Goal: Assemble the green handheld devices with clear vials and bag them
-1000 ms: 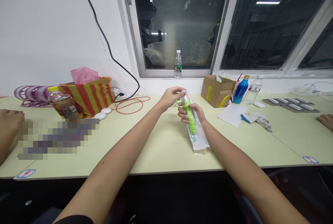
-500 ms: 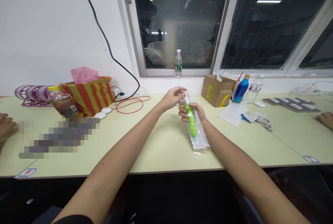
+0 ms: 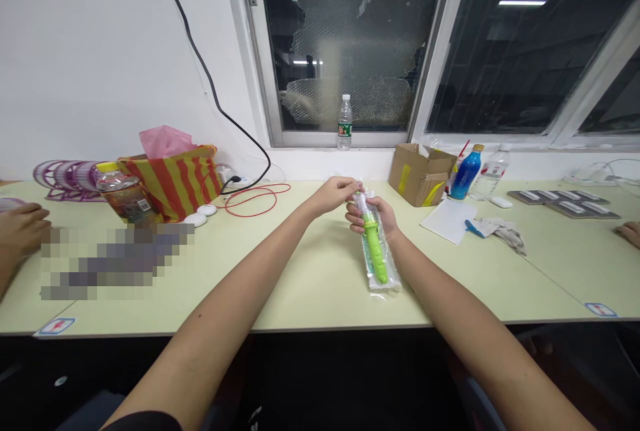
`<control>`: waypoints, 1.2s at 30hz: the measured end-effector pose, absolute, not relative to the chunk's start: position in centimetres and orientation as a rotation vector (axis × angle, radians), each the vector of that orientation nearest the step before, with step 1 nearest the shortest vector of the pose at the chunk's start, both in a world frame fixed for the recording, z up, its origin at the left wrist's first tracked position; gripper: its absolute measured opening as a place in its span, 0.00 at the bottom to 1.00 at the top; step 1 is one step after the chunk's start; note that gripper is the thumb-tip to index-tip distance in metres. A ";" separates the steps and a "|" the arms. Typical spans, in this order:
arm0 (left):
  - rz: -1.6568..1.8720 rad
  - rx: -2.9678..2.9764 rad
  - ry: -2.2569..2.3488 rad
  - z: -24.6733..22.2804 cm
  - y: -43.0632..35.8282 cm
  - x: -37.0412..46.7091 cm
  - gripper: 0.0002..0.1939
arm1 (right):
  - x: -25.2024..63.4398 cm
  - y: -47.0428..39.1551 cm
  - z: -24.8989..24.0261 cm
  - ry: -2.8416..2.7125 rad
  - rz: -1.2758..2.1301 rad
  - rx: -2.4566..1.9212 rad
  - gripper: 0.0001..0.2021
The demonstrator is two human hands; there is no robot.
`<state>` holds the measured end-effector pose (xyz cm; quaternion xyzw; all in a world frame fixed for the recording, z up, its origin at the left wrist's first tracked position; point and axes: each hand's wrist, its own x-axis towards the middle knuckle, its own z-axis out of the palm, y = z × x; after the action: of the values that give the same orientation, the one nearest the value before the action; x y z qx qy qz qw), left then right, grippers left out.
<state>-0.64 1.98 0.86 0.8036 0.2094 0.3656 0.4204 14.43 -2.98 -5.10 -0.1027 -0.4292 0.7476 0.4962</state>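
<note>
A clear plastic bag point(image 3: 393, 282) hangs slantwise over the near middle of the table. Inside it lies a bright green, ridged, handle-shaped plastic toy point(image 3: 376, 251), with a clear part at its upper end; its exact kind I cannot make out. My right hand point(image 3: 383, 216) is wrapped around the upper part of the bag, thumb on top and fingers underneath. At the bag's top end, my left hand point(image 3: 337, 195) has its thumb and fingers pinched together on the plastic.
A cardboard box point(image 3: 417, 181), a blue bottle point(image 3: 466, 172) and gloves point(image 3: 500, 231) are on the right. A striped bag point(image 3: 185, 184), a drink bottle point(image 3: 125, 196) and a red cable point(image 3: 255, 201) lie left. Other people's hands point(image 3: 23, 231) rest at both sides.
The green toy has slid down within the bag toward its lower end. My left fingers, spread more before, have closed on the bag's top. The hand at far left has moved inward.
</note>
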 end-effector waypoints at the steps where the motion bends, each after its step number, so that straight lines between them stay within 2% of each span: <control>1: 0.901 2.038 0.519 0.9 1.9 -0.7 0.20 | 14.5 -2.9 -5.2 -1.028 1.808 -0.243 0.08; 4: 0.860 2.050 0.517 0.6 1.8 -0.7 0.17 | 14.5 -2.8 -5.4 -1.011 1.802 -0.223 0.08; 8: 0.902 1.997 0.587 -0.2 2.2 -0.6 0.17 | 14.3 -2.4 -6.0 -1.084 1.731 -0.356 0.13; 12: 0.990 1.884 0.622 -1.2 2.8 -0.9 0.17 | 14.6 -1.3 -6.7 -1.160 1.403 -0.634 0.15; 16: 1.025 1.730 0.633 -1.8 2.9 -1.4 0.19 | 15.9 -0.4 -7.0 -1.124 1.078 -0.787 0.11; 24: 1.013 1.620 0.680 -4.5 1.9 -0.9 0.23 | 16.3 -0.7 -6.9 -1.148 1.109 -0.984 0.11; 29: 1.183 1.194 0.717 -7.4 1.4 -0.8 0.33 | 15.9 -0.6 -7.5 -1.120 1.125 -1.078 0.09; 31: 1.162 1.078 0.748 -8.1 1.2 -0.9 0.28 | 15.6 -0.6 -7.8 -1.137 1.111 -1.096 0.09; 36: 1.074 1.026 0.712 -8.6 1.1 -1.1 0.10 | 15.3 -0.8 -8.1 -1.179 1.101 -1.127 0.08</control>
<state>-1.13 1.05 -8.63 0.4571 0.3170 0.4784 0.6796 15.27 -0.80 -8.07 -0.4767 -0.4988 0.4660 0.5538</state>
